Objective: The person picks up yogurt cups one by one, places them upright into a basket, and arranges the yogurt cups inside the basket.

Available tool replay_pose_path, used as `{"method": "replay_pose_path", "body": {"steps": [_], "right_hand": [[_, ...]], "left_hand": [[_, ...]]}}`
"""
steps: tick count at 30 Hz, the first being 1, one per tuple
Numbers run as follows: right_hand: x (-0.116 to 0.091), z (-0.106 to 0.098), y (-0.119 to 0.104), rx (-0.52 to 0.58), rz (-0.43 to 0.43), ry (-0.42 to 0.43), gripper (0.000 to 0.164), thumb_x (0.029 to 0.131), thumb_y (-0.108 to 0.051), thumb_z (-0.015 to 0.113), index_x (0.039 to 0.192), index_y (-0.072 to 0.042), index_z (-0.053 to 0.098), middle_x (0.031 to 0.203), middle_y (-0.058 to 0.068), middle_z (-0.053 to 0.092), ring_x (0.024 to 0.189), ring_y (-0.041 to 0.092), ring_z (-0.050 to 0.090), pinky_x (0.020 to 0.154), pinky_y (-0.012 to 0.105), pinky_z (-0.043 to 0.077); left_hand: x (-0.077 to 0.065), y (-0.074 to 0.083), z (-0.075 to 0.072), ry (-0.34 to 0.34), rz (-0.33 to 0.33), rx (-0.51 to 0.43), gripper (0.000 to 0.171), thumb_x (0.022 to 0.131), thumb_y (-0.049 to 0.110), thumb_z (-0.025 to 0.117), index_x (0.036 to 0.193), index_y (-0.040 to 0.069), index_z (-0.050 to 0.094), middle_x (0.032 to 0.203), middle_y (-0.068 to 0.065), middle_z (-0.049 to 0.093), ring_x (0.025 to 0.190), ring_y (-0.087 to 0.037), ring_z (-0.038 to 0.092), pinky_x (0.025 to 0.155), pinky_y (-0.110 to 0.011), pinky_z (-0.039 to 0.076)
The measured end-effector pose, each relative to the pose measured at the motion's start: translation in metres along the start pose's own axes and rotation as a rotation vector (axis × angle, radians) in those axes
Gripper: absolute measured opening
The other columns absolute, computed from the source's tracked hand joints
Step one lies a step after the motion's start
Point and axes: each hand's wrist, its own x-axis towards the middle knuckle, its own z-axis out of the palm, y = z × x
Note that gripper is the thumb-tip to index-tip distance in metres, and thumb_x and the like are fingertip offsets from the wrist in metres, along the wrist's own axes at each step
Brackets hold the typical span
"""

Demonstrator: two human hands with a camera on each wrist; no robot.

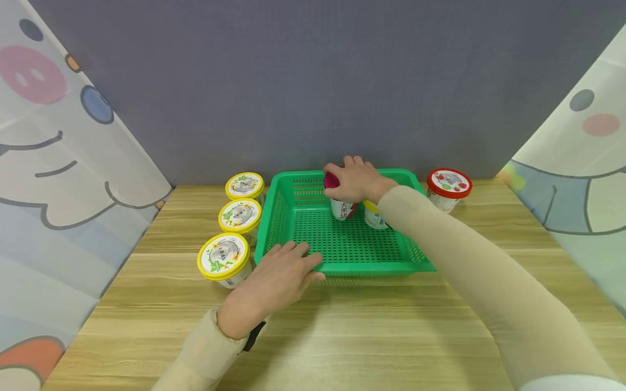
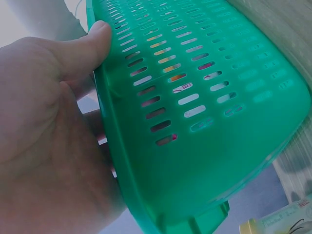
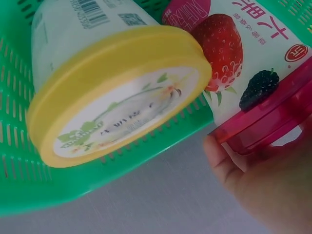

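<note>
A green plastic basket (image 1: 371, 267) with slotted walls stands on the table. My left hand (image 1: 276, 277) grips its near left rim; in the left wrist view the thumb (image 2: 100, 44) lies on the outer wall and the fingers go behind the rim. Inside the basket, my right hand (image 1: 357, 182) holds a yogurt cup (image 1: 340, 210) by its magenta lid. Strawberry and mulberry pictures show on this fruit yogurt cup (image 3: 248, 53) in the right wrist view. Right beside it in the basket is a yellow-lidded cup (image 1: 375, 219), partly hidden by the right arm.
Left of the basket, three yellow-lidded cups (image 1: 223, 256) stand in a row on the wooden table (image 1: 342, 331). A red-lidded cup (image 1: 449, 183) stands beyond the basket's right side. A grey panel (image 1: 318, 81) closes off the back, with cartoon-print cloth on both sides.
</note>
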Motion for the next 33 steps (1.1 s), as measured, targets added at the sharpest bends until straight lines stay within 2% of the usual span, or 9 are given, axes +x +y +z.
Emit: {"method": "replay_pose_path", "body": {"steps": [7, 19, 28, 33], "right_hand": [[0.001, 0.008, 0.001, -0.006, -0.001, -0.009, 0.064, 0.095, -0.052, 0.05, 0.152, -0.027, 0.04, 0.131, 0.014, 0.043, 0.118, 0.033, 0.035, 0.1, 0.051, 0.035], [0.003, 0.013, 0.0, -0.022, 0.002, -0.048, 0.065, 0.096, -0.057, 0.052, 0.153, -0.028, 0.039, 0.13, 0.015, 0.043, 0.115, 0.032, 0.039, 0.096, 0.048, 0.042], [0.003, 0.014, 0.0, -0.03, 0.013, -0.07, 0.072, 0.095, -0.065, 0.051, 0.156, -0.03, 0.036, 0.137, 0.016, 0.04, 0.119, 0.032, 0.037, 0.095, 0.048, 0.043], [0.002, 0.013, 0.001, -0.04, 0.024, -0.087, 0.077, 0.094, -0.07, 0.05, 0.158, -0.031, 0.034, 0.136, 0.015, 0.037, 0.116, 0.03, 0.036, 0.088, 0.047, 0.045]], "left_hand": [[0.0, 0.0, 0.002, 0.021, 0.011, -0.001, 0.022, 0.101, 0.038, 0.063, 0.094, 0.017, 0.06, 0.081, 0.002, 0.045, 0.074, -0.018, 0.041, 0.067, -0.032, 0.037], [0.0, 0.0, 0.002, 0.013, 0.006, 0.003, 0.022, 0.101, 0.039, 0.062, 0.094, 0.017, 0.06, 0.081, 0.002, 0.045, 0.074, -0.019, 0.042, 0.067, -0.033, 0.038], [0.0, 0.0, 0.001, 0.011, 0.002, 0.007, 0.022, 0.101, 0.039, 0.062, 0.096, 0.018, 0.061, 0.083, 0.002, 0.046, 0.076, -0.019, 0.043, 0.068, -0.033, 0.039], [0.0, 0.0, 0.001, 0.01, 0.002, 0.007, 0.022, 0.101, 0.039, 0.062, 0.096, 0.018, 0.061, 0.083, 0.002, 0.046, 0.075, -0.019, 0.043, 0.068, -0.033, 0.039]]}}
